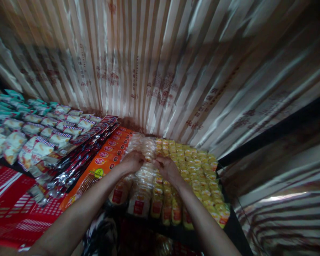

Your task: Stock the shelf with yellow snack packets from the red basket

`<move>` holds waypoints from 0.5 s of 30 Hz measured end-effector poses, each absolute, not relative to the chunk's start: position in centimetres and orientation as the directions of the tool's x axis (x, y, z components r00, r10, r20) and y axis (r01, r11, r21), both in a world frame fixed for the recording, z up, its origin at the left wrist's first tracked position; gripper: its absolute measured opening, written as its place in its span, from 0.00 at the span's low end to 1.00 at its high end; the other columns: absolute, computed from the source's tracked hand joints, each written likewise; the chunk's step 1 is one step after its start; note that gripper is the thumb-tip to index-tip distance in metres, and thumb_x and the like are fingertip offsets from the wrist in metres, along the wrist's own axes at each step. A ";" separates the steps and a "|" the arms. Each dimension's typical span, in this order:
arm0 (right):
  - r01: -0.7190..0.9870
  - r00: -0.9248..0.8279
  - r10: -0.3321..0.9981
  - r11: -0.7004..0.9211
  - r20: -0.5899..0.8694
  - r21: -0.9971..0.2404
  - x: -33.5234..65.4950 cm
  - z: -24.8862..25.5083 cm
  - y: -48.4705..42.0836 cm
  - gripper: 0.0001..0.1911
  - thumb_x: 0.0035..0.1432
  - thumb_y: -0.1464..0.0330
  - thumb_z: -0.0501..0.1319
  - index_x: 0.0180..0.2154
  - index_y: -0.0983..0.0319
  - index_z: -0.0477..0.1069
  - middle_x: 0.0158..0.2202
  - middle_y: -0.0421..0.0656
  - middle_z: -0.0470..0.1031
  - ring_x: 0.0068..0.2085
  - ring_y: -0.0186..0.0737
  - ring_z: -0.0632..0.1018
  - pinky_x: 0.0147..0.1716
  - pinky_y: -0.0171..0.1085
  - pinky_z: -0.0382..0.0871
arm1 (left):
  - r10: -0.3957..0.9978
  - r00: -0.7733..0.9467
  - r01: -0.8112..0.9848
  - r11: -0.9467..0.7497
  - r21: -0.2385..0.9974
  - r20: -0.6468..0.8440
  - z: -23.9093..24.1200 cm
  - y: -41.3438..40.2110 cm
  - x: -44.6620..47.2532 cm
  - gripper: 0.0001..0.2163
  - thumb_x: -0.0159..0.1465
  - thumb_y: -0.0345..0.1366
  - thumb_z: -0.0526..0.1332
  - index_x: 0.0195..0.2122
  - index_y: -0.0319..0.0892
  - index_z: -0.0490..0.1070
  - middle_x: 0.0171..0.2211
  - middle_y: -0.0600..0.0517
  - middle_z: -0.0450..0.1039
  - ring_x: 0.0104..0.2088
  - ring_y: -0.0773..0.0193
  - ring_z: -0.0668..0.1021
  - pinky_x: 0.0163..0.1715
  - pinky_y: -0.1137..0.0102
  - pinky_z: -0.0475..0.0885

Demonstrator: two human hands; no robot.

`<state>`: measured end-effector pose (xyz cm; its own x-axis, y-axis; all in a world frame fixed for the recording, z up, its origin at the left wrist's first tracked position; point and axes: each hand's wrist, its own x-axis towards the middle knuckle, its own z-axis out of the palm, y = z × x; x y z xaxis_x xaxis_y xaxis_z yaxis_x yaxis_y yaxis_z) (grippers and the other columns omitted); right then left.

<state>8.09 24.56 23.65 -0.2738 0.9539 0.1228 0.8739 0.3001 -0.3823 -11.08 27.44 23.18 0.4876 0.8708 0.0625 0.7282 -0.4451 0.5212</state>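
The left hand (134, 161) and right hand (166, 168) curl in over clear-wrapped packets (143, 178) (gripping, I cannot tell).

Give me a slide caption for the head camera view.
Left hand and right hand close together over packaged snacks, where clear packs adjoin yellow packets.

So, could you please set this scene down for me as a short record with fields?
Left hand: bent over the clear-wrapped packs, fingers drawn together
Right hand: close beside the left, over the packs; grip unclear
Under the hands: clear-wrapped packs in rows
Image right of these: yellow packs in rows
Image left: orange packaging, then white packets and teal packets
Lower left: red perforated basket
Behind: pleated printed sheeting
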 end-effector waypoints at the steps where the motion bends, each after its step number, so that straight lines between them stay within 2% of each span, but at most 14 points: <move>1: 0.875 -0.244 0.964 0.266 0.107 -0.403 8.1 23.6 24.7 0.14 0.61 0.65 0.52 0.27 0.59 0.72 0.24 0.39 0.73 0.28 0.35 0.72 0.31 0.32 0.61 | 0.864 0.500 0.727 -0.453 0.516 0.054 23.3 27.4 -11.1 0.13 0.58 0.27 0.55 0.36 0.46 0.78 0.37 0.53 0.76 0.41 0.64 0.75 0.43 0.73 0.68; 5: 0.891 -0.174 0.984 0.175 0.040 -0.418 7.9 23.8 25.6 0.09 0.59 0.69 0.54 0.36 0.58 0.73 0.30 0.39 0.77 0.31 0.34 0.75 0.32 0.31 0.62 | 0.840 0.540 0.711 -0.493 0.501 0.060 23.4 27.6 -11.3 0.13 0.58 0.27 0.55 0.37 0.46 0.78 0.37 0.53 0.77 0.41 0.63 0.75 0.43 0.72 0.68; 9: 0.955 -0.136 0.990 0.122 -0.033 -0.269 7.2 24.7 26.6 0.10 0.57 0.68 0.57 0.40 0.58 0.73 0.33 0.42 0.78 0.36 0.38 0.76 0.34 0.32 0.63 | 0.829 0.549 0.695 -0.523 0.493 0.105 22.9 27.9 -11.5 0.13 0.58 0.28 0.55 0.37 0.46 0.78 0.39 0.52 0.76 0.42 0.63 0.74 0.43 0.72 0.68; 11: 0.972 -0.135 0.990 0.124 -0.040 -0.201 7.0 24.9 27.0 0.10 0.56 0.67 0.58 0.40 0.58 0.73 0.35 0.43 0.78 0.39 0.40 0.76 0.38 0.34 0.63 | 0.821 0.559 0.687 -0.537 0.490 0.117 22.7 27.9 -11.5 0.13 0.58 0.28 0.55 0.37 0.45 0.78 0.38 0.51 0.76 0.42 0.63 0.74 0.43 0.72 0.68; 15: 0.969 -0.184 0.983 0.185 0.022 -0.163 6.9 24.4 27.5 0.09 0.55 0.67 0.60 0.39 0.60 0.73 0.40 0.44 0.76 0.45 0.41 0.73 0.47 0.36 0.59 | 0.832 0.543 0.691 -0.518 0.504 0.111 22.6 28.0 -11.3 0.14 0.57 0.26 0.54 0.36 0.45 0.78 0.37 0.52 0.76 0.41 0.63 0.75 0.43 0.72 0.68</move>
<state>6.87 27.51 24.38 -0.1843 0.9826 0.0219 0.9690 0.1854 -0.1634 -11.31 27.98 22.63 0.5435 0.8321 0.1111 0.6906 -0.5184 0.5043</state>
